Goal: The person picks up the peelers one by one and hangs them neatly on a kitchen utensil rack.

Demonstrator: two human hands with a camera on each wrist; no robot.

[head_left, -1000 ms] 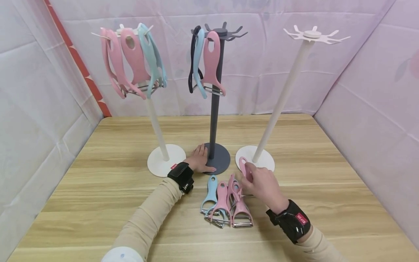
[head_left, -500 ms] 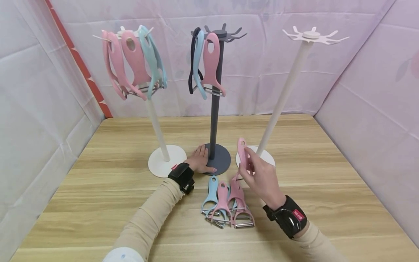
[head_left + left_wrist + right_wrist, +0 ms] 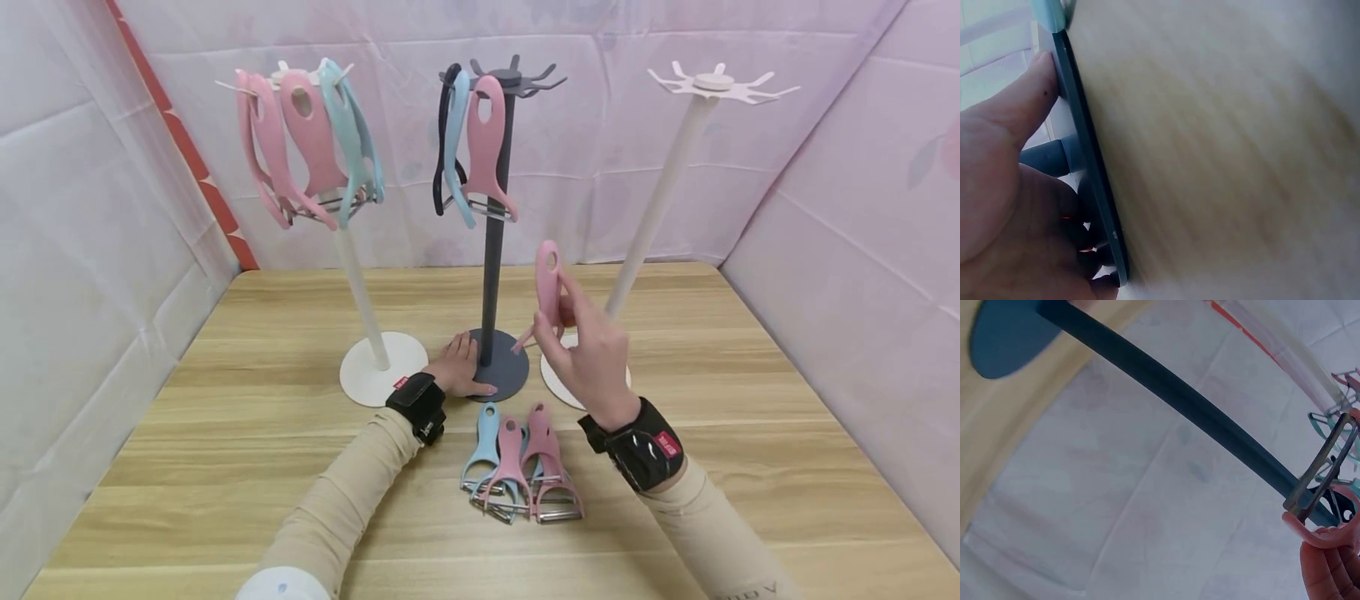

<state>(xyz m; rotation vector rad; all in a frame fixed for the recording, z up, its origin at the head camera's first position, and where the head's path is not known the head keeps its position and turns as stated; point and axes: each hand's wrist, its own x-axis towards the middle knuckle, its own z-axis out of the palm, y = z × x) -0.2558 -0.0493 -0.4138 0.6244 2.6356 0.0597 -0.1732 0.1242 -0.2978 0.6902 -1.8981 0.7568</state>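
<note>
My right hand pinches a pink peeler by its handle, raised above the table between the dark grey stand and the right white stand. Its handle hole points up in the head view. In the right wrist view, the peeler's metal blade overlaps the dark pole. My left hand rests on the round base of the dark grey stand, fingers extended; the left wrist view has the thumb along the base's edge. A pile of pink peelers and light blue peelers lies in front.
The left white stand bears several pink and light blue peelers. From the dark grey stand's hooks hang a black, a light blue and a pink peeler. No peeler hangs on the right white stand. Cloth walls surround the table.
My right hand has lifted the pink peeler out of the pile and up, past the base of the right white stand. My left hand stays on the dark base.
</note>
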